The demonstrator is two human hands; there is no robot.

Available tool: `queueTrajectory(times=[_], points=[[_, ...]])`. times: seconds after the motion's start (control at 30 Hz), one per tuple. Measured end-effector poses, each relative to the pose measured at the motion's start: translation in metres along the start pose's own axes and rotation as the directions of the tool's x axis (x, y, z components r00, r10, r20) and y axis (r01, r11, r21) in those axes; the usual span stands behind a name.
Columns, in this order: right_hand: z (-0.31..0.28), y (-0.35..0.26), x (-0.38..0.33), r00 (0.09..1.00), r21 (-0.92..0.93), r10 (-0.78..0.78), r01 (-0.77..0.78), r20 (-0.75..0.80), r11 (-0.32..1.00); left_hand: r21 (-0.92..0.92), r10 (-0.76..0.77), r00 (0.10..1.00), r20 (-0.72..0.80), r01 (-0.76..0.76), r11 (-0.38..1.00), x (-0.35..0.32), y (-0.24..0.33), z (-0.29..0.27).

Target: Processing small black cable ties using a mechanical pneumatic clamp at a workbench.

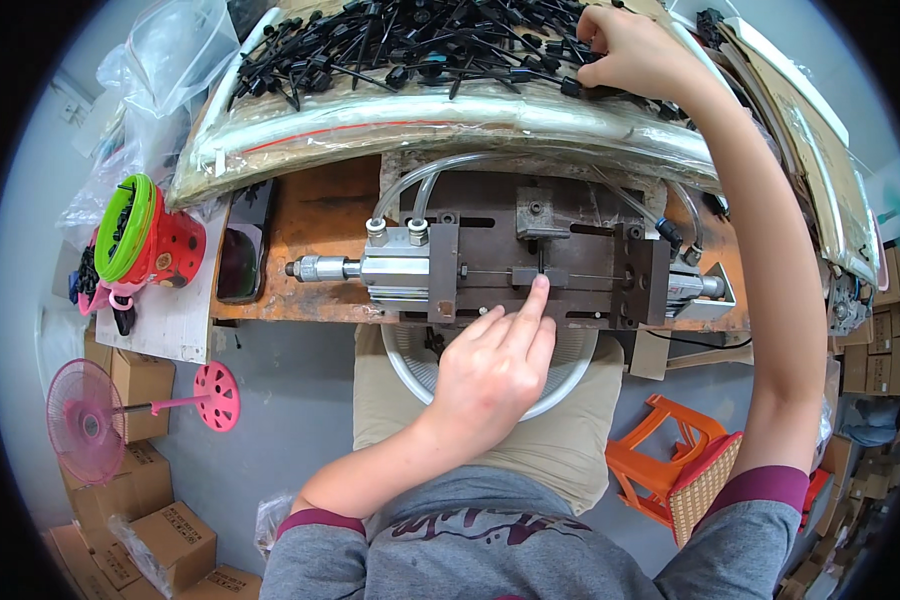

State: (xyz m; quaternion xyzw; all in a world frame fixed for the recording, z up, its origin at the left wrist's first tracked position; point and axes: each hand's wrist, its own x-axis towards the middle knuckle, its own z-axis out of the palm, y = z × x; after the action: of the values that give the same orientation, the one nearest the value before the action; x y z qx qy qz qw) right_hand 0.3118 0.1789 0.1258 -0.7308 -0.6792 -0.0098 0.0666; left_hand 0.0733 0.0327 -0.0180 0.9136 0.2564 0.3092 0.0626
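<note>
My left hand (pixel 495 375) is stretched over the near edge of a dark metal jig (pixel 490 225), holding nothing I can see. One extended fingertip touches a small dark block (pixel 540 278) in the jig's middle, where a thin black piece stands upright. Thin rods reach the block from silver air cylinders (pixel 395 265) at both sides. Up at the far right, my right hand (pixel 635 55) is at the edge of a heap of black plastic parts with thin stems (pixel 400 50). Its thumb and forefinger are curved with a gap between them; the other fingers are partly hidden.
Clear air hoses (pixel 410 185) arch behind the jig. A plastic-wrapped tray rim (pixel 440 115) borders the heap. At left stands a red bucket with a green rim (pixel 175 240). A white basket (pixel 570 385) sits on my lap. A pink fan (pixel 88 420), an orange stool (pixel 665 440) and cartons (pixel 175 535) are below.
</note>
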Motion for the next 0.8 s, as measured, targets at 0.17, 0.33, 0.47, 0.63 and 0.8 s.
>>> queueTrajectory(times=[0.17, 0.33, 0.47, 0.63, 0.8], points=[[0.004, 0.008, 0.014, 1.0, -0.065, 0.018, -0.017, 0.016, 0.998, -0.004, -0.015, 0.999, 0.034, 0.015, 1.0, 0.001, -0.001, 0.002], [-0.02, 0.019, 0.0, 0.998, 0.134, 0.066, -0.068, 0.015, 0.989, -0.003, -0.03, 0.999, 0.042, 0.03, 1.0, -0.001, -0.001, 0.004], [-0.037, 0.018, -0.026, 0.99, 0.537, 0.14, -0.122, 0.007, 0.835, 0.001, -0.022, 0.999, 0.047, 0.022, 1.0, -0.001, -0.003, 0.004], [-0.046, 0.023, -0.036, 0.981, 0.681, 0.19, -0.121, -0.026, 0.722, -0.007, -0.007, 0.999, 0.033, 0.007, 1.0, -0.001, -0.004, 0.002], [-0.04, 0.05, -0.024, 0.967, 0.867, 0.228, -0.015, -0.115, 0.499, -0.186, 0.039, 0.994, 0.105, -0.019, 0.982, 0.0, -0.007, -0.02]])
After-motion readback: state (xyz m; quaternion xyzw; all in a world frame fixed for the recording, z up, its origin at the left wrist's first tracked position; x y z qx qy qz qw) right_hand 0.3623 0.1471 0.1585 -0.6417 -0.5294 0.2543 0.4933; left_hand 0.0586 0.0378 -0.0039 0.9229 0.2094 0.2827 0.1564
